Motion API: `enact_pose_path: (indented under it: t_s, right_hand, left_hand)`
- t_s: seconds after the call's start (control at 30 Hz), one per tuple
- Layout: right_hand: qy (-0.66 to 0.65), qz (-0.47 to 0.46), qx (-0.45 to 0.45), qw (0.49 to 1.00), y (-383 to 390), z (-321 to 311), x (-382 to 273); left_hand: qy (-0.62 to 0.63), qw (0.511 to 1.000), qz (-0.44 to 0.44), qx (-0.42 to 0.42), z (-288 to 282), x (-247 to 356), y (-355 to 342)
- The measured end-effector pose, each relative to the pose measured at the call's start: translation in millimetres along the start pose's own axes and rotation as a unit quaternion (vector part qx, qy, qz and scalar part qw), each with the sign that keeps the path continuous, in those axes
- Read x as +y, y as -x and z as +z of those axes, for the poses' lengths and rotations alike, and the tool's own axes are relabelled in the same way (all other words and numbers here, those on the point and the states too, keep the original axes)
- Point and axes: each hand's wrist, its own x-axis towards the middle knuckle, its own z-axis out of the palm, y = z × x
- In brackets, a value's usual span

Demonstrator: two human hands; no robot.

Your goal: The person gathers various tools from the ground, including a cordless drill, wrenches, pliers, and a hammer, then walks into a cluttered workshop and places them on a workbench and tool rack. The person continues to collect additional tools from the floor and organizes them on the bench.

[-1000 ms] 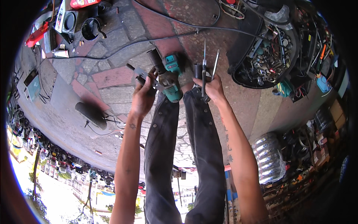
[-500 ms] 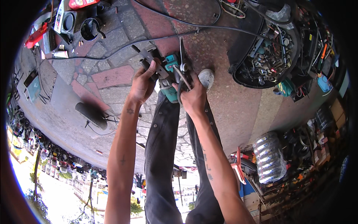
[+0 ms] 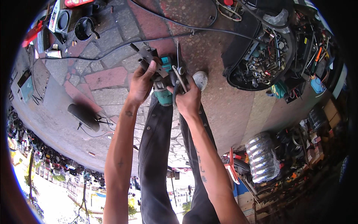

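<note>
Near the centre, my left hand [image 3: 141, 84] is closed on dark metal pieces, including a flat plate [image 3: 160, 70] and short tubes [image 3: 142, 63], with its thumb across the plate. Beside and partly behind them is a teal-and-black power tool [image 3: 163, 95]; what supports it is hidden. My right hand [image 3: 189, 96] is closed around several hand tools [image 3: 182, 79], one with a long, slim point aimed away from me, another a silver bar with a curved dark part. It is against the power tool's right side. A pale shoe [image 3: 200, 81] shows behind this hand.
A black cable [image 3: 135, 42] crosses the paving. At the right sit a black tub [image 3: 238, 74] of metal parts, more tools and a wrapped silver bundle [image 3: 261, 156]. A small wheel [image 3: 82, 116] lies at left; a black pot [image 3: 84, 30] and boxes are at upper left.
My right hand has moved left with its tools, which now lean across beside the power tool, uncovering the pale shoe. My left hand's metal pieces have risen slightly, its thumb now over the plate.
</note>
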Motion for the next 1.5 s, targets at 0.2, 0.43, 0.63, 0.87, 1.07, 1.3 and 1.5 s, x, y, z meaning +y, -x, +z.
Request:
enact_pose_path:
  t_s: [0.2,0.43,0.63,0.87,1.07,1.3,1.5]
  right_hand:
    - [-0.017,0.008,-0.013,1.000,3.0,-1.8,-0.8]
    - [-0.049,0.025,-0.008,0.998,-2.3,1.1,13.6]
    - [-0.112,0.023,-0.051,0.992,2.0,-26.5,-7.8]
    - [-0.286,0.062,-0.087,0.952,71.8,-137.5,-74.7]
    - [-0.279,0.031,-0.087,0.956,117.1,-222.8,-105.3]
    - [-0.335,0.044,-0.070,0.939,133.1,-299.0,-86.4]
    - [-0.407,0.065,-0.080,0.908,128.8,-366.6,-17.8]
  left_hand:
    - [0.034,0.998,0.030,0.046,3.3,-10.3,3.0]
    - [0.110,0.960,0.258,-0.010,2.8,76.1,-49.8]
    - [0.025,0.988,0.137,-0.062,22.2,116.4,23.6]
    - [-0.134,0.988,-0.073,0.021,88.7,88.5,151.5]
    - [-0.236,0.962,-0.120,-0.069,175.2,66.7,220.9]
    - [-0.265,0.943,-0.065,-0.189,261.9,42.3,206.2]
    - [-0.267,0.944,-0.103,-0.165,325.0,-12.8,208.5]
